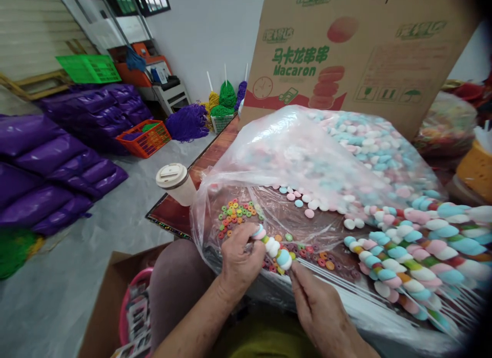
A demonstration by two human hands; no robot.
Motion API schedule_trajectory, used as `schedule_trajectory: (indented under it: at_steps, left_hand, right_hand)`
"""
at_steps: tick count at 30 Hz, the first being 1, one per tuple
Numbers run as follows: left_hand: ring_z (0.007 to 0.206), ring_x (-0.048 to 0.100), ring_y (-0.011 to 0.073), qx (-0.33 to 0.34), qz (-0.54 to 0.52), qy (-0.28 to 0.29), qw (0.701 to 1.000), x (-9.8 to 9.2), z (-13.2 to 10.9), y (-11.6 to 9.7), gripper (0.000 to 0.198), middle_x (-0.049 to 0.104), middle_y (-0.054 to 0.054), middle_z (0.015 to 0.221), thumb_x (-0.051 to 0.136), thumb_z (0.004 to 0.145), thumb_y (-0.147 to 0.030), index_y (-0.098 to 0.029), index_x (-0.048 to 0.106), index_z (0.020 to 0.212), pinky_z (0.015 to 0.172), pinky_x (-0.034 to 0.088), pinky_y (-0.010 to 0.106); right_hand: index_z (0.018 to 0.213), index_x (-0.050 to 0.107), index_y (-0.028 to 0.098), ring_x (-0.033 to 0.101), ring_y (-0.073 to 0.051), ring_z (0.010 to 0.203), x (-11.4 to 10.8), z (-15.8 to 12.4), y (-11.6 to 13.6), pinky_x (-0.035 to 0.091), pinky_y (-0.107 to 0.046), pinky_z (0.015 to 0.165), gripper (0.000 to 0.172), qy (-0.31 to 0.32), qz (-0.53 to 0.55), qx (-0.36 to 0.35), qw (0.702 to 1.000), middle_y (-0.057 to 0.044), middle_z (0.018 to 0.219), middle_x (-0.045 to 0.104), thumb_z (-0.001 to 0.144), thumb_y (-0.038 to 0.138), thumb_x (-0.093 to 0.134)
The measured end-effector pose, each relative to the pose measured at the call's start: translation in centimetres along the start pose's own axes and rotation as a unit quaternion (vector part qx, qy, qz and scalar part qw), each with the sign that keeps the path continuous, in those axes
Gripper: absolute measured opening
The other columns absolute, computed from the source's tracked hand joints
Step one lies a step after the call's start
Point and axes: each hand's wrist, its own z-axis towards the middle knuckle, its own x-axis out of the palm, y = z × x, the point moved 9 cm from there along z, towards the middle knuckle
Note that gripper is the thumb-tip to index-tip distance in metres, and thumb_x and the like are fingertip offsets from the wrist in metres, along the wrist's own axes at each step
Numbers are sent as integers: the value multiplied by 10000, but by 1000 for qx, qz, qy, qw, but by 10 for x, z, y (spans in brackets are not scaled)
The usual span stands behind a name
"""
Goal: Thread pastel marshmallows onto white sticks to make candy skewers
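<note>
Between my hands is a candy skewer (272, 246), strung with pastel marshmallow pieces and small colored rings. My left hand (240, 258) pinches its far end at a pink and blue piece. At the near end, beside a blue and white piece, my right hand (321, 301) has its fingers closed around the stick, which is mostly hidden. Loose colored cereal rings (234, 214) lie on clear plastic beyond my left hand, and more are scattered under the skewer. Pink, white and blue marshmallow pieces (309, 213) spill from a large clear bag (265, 142). Finished-looking skewers (400, 265) are piled at right.
White sticks (346, 283) lie by my right hand. A lidded cup (175, 183) stands at the table's left edge. Behind the bag rises a cardboard box (300, 19). An open carton (103, 301) with a pink basin sits low at left; purple sacks (49, 168) fill the floor beyond.
</note>
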Motion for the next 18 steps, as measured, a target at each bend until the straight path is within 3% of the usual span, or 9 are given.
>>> schedule_trajectory:
  at_steps: [4,9,11,13,15,18]
  left_hand:
    - [752,621,154,29,7,23,999,4,-3,-1,283,679,37,835,497,636,-80,-180,653,849,731,494,246]
    - [796,623,170,6,-18,23,1000,6,-7,4,289,685,59,889,499,655,-96,-167,668,878,761,490,276]
    - [844,617,180,-20,-57,48,997,8,-4,6,269,679,63,928,531,677,-136,-165,671,905,794,477,290]
    - [800,614,166,-89,-112,61,988,10,2,14,198,681,49,856,552,712,-204,-162,677,860,753,477,273]
    - [665,589,124,-193,-189,22,963,9,6,30,135,648,11,699,581,714,-262,-156,658,747,649,470,232]
    - [534,525,79,-331,-338,-28,881,24,2,47,152,568,-41,586,657,630,-276,-158,601,709,558,436,200]
  right_hand:
    - [993,543,190,599,-164,592,2,1,1,430,-234,547,262,3,-14,1,1000,-52,696,625,871,237,315]
    - [856,537,181,574,-157,550,16,7,-3,403,-236,521,251,14,-16,12,1000,-46,650,602,870,228,291]
    - [829,528,178,546,-141,527,23,9,-6,398,-228,516,251,26,14,17,999,-31,625,585,875,236,288]
    - [815,523,178,508,-125,511,23,12,-7,388,-221,514,241,18,46,20,999,-9,598,556,878,255,304]
    - [792,521,179,479,-118,517,18,14,-6,375,-223,523,229,-5,55,20,998,1,592,534,875,269,327]
    - [759,505,175,459,-116,533,16,14,1,353,-229,531,215,-1,51,16,999,-5,608,528,869,236,331]
